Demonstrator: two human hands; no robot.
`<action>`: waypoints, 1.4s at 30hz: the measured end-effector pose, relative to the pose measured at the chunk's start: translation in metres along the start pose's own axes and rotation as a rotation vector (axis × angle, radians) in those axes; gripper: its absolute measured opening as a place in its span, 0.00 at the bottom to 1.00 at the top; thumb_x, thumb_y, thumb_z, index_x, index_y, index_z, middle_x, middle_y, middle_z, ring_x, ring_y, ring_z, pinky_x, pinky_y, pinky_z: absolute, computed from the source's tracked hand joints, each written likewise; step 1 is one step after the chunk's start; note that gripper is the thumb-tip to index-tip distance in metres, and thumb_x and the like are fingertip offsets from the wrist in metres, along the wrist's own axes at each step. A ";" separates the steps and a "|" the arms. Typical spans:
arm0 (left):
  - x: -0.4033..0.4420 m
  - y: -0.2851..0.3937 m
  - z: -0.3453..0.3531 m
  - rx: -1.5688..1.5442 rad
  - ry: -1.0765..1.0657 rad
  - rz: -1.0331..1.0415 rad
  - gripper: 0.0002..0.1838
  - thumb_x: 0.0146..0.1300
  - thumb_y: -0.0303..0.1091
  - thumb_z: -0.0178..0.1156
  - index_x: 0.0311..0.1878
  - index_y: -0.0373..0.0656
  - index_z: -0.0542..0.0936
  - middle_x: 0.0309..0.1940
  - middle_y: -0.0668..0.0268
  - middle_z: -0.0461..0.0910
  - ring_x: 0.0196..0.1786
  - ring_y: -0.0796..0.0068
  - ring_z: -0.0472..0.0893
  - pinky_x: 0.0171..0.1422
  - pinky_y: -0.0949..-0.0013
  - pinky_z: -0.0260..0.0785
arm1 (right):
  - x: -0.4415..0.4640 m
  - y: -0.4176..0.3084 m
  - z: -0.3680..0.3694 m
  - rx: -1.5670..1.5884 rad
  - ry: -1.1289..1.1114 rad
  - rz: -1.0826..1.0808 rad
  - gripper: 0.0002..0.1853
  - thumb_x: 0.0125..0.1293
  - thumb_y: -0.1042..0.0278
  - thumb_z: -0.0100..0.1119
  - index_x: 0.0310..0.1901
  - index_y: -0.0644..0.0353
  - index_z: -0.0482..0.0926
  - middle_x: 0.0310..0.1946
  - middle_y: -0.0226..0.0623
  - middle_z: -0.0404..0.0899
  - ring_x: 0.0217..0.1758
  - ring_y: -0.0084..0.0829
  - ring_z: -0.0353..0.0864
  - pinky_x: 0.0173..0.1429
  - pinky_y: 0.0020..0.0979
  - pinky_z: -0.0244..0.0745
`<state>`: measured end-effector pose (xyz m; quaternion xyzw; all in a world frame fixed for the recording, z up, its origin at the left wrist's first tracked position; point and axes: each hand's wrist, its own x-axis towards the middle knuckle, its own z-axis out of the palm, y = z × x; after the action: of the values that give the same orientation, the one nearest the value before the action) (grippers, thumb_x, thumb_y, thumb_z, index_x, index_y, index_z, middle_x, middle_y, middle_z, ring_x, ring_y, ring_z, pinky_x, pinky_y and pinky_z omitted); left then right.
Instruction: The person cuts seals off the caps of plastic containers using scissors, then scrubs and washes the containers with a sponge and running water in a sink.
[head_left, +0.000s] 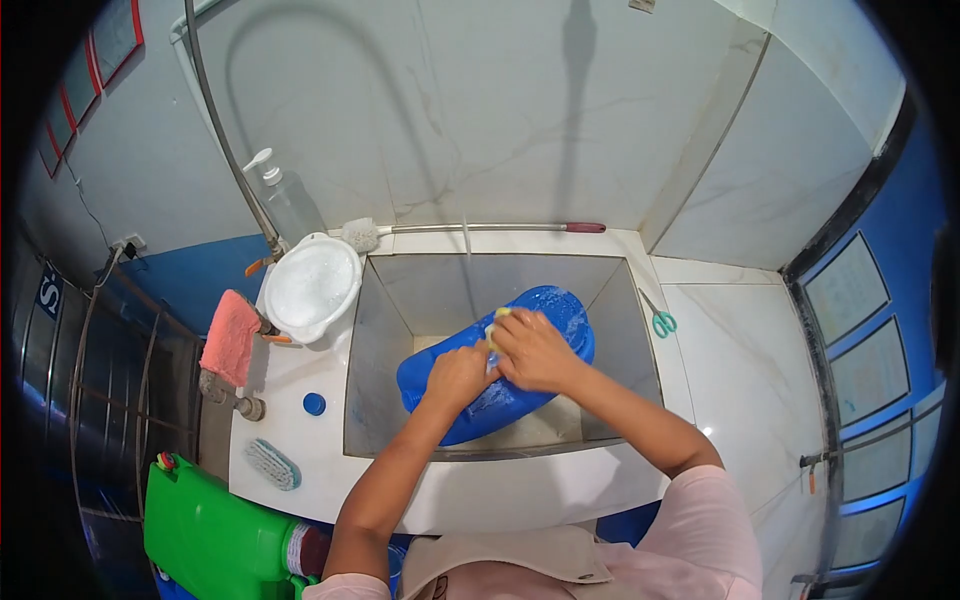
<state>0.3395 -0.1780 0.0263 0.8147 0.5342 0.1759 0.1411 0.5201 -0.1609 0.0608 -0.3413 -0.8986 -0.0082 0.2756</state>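
Hands (537, 350) at blue container (500, 405); room toward sink's right wall (622, 350).

blue container (475, 420): glossy plast.; pink cloth (233, 337): matt

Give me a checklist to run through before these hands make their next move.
1. Blue container inside the sink: ok, it lies tilted across it.
2. Yellow sponge in hand: ok, partly visible under the right hand.
3. Left hand firm on the container: cannot tell, its fingers are partly hidden.
4. Container free of suds: not ok, white patches show on it.
5. Blue cap in sight: ok, on the counter left of the sink.
6. Scissors away from both hands: ok, right of the sink.
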 end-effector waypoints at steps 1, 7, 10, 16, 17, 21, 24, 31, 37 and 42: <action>0.000 0.001 0.003 -0.002 0.024 0.028 0.29 0.57 0.60 0.58 0.30 0.36 0.76 0.22 0.48 0.79 0.28 0.47 0.80 0.34 0.51 0.73 | 0.010 0.010 -0.001 -0.038 -0.079 0.104 0.13 0.53 0.69 0.55 0.41 0.62 0.76 0.41 0.47 0.77 0.50 0.46 0.74 0.56 0.45 0.67; -0.021 -0.025 -0.013 -0.008 0.013 -0.121 0.29 0.57 0.59 0.59 0.31 0.35 0.77 0.24 0.47 0.80 0.31 0.45 0.80 0.36 0.50 0.72 | 0.005 0.074 0.004 0.391 -0.140 0.665 0.14 0.66 0.63 0.48 0.47 0.62 0.73 0.44 0.51 0.74 0.52 0.49 0.70 0.57 0.43 0.65; -0.025 -0.070 0.001 -0.154 0.100 -0.304 0.33 0.58 0.61 0.57 0.33 0.31 0.77 0.26 0.43 0.79 0.32 0.42 0.80 0.38 0.49 0.72 | -0.039 0.036 0.083 0.219 0.389 0.647 0.18 0.68 0.65 0.44 0.54 0.68 0.65 0.49 0.54 0.69 0.52 0.53 0.67 0.61 0.49 0.60; -0.022 -0.109 0.018 -0.162 0.231 -0.588 0.34 0.61 0.59 0.54 0.31 0.26 0.77 0.27 0.37 0.78 0.35 0.37 0.79 0.43 0.47 0.71 | -0.001 -0.072 0.147 0.419 0.105 0.030 0.19 0.46 0.73 0.57 0.44 0.64 0.78 0.44 0.45 0.77 0.55 0.41 0.71 0.58 0.41 0.64; -0.023 -0.113 0.024 -0.167 0.220 -0.595 0.34 0.61 0.59 0.54 0.31 0.26 0.77 0.27 0.37 0.78 0.35 0.37 0.79 0.43 0.47 0.71 | 0.015 -0.070 0.149 0.346 -0.125 0.029 0.19 0.47 0.72 0.58 0.45 0.64 0.77 0.44 0.45 0.77 0.55 0.41 0.71 0.57 0.41 0.65; -0.027 -0.122 0.017 -0.246 0.206 -0.729 0.35 0.62 0.59 0.53 0.30 0.26 0.77 0.23 0.39 0.78 0.25 0.46 0.80 0.32 0.52 0.72 | -0.026 -0.058 0.120 0.307 -0.120 -0.026 0.18 0.49 0.69 0.60 0.44 0.64 0.76 0.44 0.44 0.75 0.52 0.43 0.71 0.54 0.39 0.65; -0.036 -0.138 0.021 -0.402 0.108 -0.907 0.35 0.63 0.60 0.53 0.29 0.26 0.76 0.19 0.45 0.77 0.18 0.56 0.79 0.23 0.57 0.70 | -0.052 -0.070 0.123 0.404 -0.073 -0.023 0.18 0.48 0.70 0.60 0.43 0.64 0.75 0.43 0.45 0.74 0.50 0.43 0.71 0.54 0.40 0.65; -0.039 -0.145 0.028 -0.502 0.139 -0.981 0.35 0.62 0.61 0.53 0.31 0.27 0.75 0.14 0.54 0.75 0.13 0.64 0.76 0.16 0.62 0.66 | -0.032 0.083 0.249 0.349 0.269 0.700 0.05 0.48 0.80 0.51 0.28 0.63 0.72 0.31 0.49 0.72 0.41 0.49 0.70 0.47 0.49 0.62; -0.037 -0.144 0.026 -0.552 0.128 -0.969 0.35 0.62 0.61 0.54 0.33 0.27 0.74 0.12 0.58 0.72 0.12 0.68 0.73 0.15 0.64 0.65 | -0.066 -0.054 0.167 0.599 0.019 0.061 0.16 0.49 0.78 0.48 0.43 0.62 0.72 0.44 0.54 0.69 0.48 0.50 0.67 0.55 0.50 0.59; -0.039 -0.149 0.030 -0.519 0.115 -1.011 0.34 0.62 0.60 0.54 0.34 0.26 0.74 0.12 0.59 0.72 0.11 0.68 0.73 0.14 0.66 0.63 | -0.009 0.077 0.271 0.427 0.282 0.696 0.19 0.58 0.75 0.46 0.52 0.67 0.69 0.50 0.51 0.71 0.56 0.52 0.66 0.61 0.47 0.60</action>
<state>0.2166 -0.1568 -0.0684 0.3855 0.8037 0.2559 0.3741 0.4408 -0.0522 -0.1867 -0.5551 -0.6648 0.2246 0.4466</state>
